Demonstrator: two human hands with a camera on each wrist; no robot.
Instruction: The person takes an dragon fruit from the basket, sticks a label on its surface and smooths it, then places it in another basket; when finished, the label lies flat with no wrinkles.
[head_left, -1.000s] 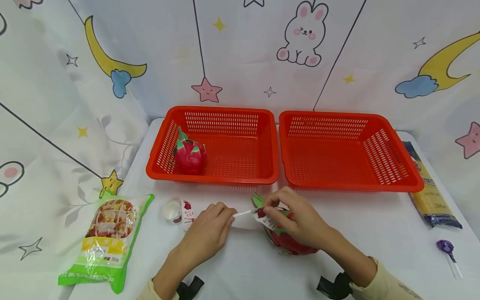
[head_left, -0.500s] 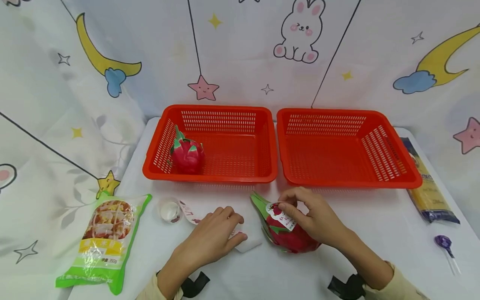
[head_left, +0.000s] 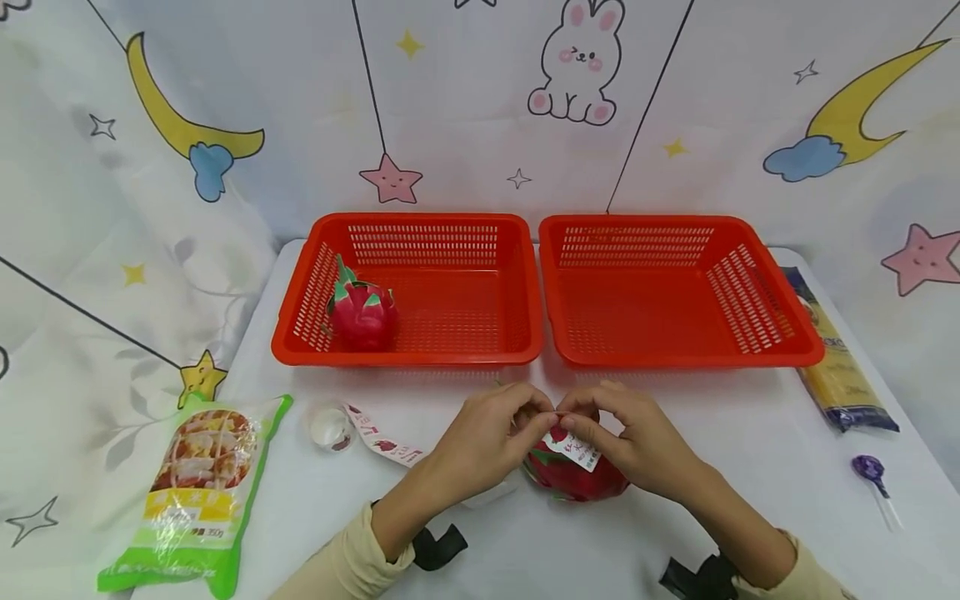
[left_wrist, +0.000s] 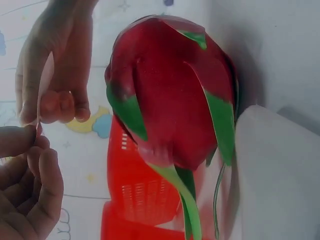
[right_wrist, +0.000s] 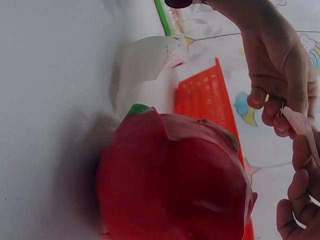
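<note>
A red dragon fruit [head_left: 581, 483] with green-tipped scales lies on the white table below both hands. My right hand [head_left: 637, 437] pinches a white sticker [head_left: 576, 452] with a red fruit print, held above the fruit. The fingertips of my left hand [head_left: 491, 437] meet the right hand's at the sticker's upper end and pinch it too. In the left wrist view the sticker [left_wrist: 46, 82] stands apart from the dragon fruit [left_wrist: 165, 95]. A strip of stickers [head_left: 386, 443] runs from a roll [head_left: 330, 427] and passes behind my left forearm.
Two red baskets stand side by side at the back; the left basket [head_left: 465, 358] holds another dragon fruit [head_left: 363, 317], and the right basket [head_left: 675, 358] is beside it. A green food bag [head_left: 195, 492] lies left. A yellow packet [head_left: 843, 367] and purple lollipop [head_left: 870, 471] lie right.
My left hand let go of the strip's end and moved right to the sticker. The right hand keeps the sticker, now separate from the strip, above the dragon fruit. The head view shifted slightly.
</note>
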